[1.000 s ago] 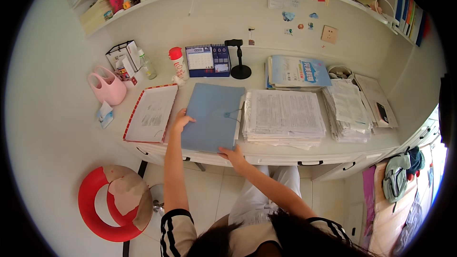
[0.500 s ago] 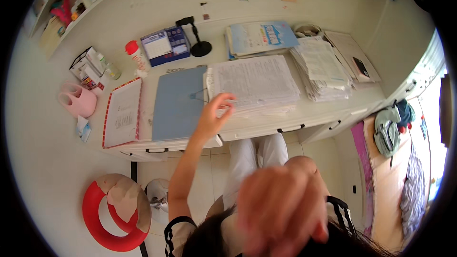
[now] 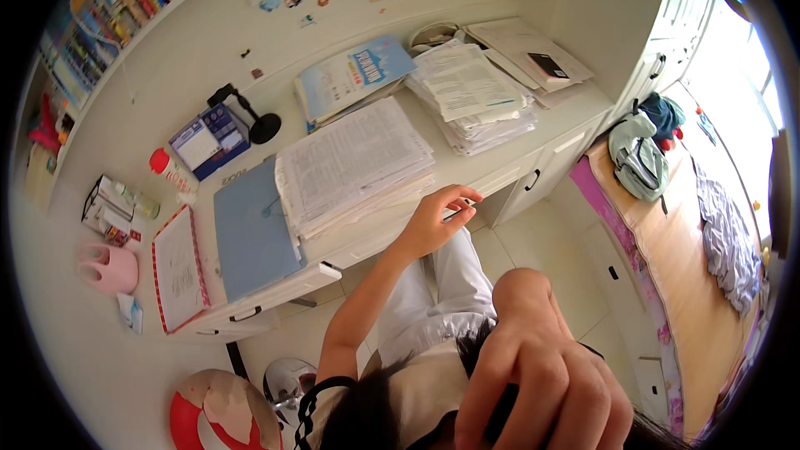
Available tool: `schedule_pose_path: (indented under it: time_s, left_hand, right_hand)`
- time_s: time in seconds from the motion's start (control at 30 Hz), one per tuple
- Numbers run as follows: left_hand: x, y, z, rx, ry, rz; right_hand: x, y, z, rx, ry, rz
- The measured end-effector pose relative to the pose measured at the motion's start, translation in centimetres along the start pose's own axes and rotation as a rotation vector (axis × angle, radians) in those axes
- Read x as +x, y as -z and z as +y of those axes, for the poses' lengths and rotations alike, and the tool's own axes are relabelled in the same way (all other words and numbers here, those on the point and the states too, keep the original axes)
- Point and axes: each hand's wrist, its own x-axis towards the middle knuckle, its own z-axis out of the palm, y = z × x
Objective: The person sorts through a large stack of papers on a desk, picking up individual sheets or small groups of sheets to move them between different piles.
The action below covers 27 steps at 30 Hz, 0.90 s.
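My left hand (image 3: 442, 218) is held over the desk's front edge, just right of the paper stack (image 3: 358, 162). Its fingers are loosely bent and the thumb stands apart from them. A small dark piece, perhaps a drawer handle, shows in the gap between; I cannot tell whether they touch it. Large and close at the bottom of the view is my right hand (image 3: 554, 367), knuckles up and fingers curled. Its fingertips and palm are hidden, so whatever it may hold is out of sight. A blue folder (image 3: 250, 237) lies left of the papers.
Along the desk stand a desk calendar (image 3: 208, 143), a black stand (image 3: 265, 127), a red-capped bottle (image 3: 171, 168) and a pink holder (image 3: 108, 268). Another paper pile (image 3: 479, 96) lies at the right. A bed (image 3: 667, 242) with a backpack (image 3: 640, 158) is beyond.
The whole view has turned toward the right. My left hand has moved from the paper stack's front edge to its right, past the desk edge. My right hand has shifted right and looks sharper.
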Motion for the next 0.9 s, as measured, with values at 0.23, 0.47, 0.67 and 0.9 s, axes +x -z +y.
schedule_pose_path:
  time_s: [0.23, 0.47, 0.67, 0.9]
  left_hand:
    - [5.0, 2.8, -3.0, 0.006, -0.059, 0.199]
    - [15.3, 7.3, -17.0, 0.293, 0.000, 0.671]
    - [15.8, 5.6, -13.4, -0.072, 0.410, 0.418]
    - [16.7, 5.8, -11.4, -0.113, 0.371, 0.541]
  right_hand:
    - [-3.8, 11.5, -0.1, -0.809, -0.368, 0.411]
    - [-15.9, 37.7, 0.4, -1.875, -1.314, 0.221]
    - [-17.1, 40.4, -0.2, -2.051, -1.548, 0.226]
    - [-15.9, 40.4, 0.1, -1.911, -1.585, 0.276]
